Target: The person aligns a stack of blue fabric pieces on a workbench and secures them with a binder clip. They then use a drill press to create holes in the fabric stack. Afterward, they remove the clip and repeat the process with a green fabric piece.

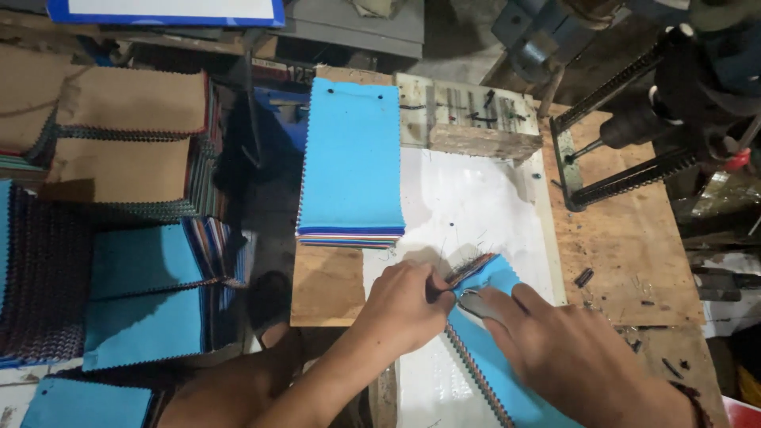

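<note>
Both hands come in low over the near edge of the bench (618,261), forearms angled in from the near side. The left hand (404,305) is curled into a loose fist, its grip pressed together, pinching a thin dark tool (464,269) at the top corner of a blue fabric swatch bundle (495,357). The right hand (567,353) lies flat on that bundle, fingers (495,305) stretched forward and pressing down, with a small metal piece (472,299) under the fingertips; its grip is spread rather than pinching. The bundle lies slantwise on a white sheet (468,198) near the front edge of the bench, its pinked edges showing striped layers.

Toward the far left corner of the bench sits a second blue swatch stack (351,158), with a worn wooden block (468,123) beside it. At the far right edge stands a black drill press (674,103). Left of the bench, on the floor, are piles of blue swatches (147,293) and brown-topped swatch stacks (127,127). The room is dim and cluttered.
</note>
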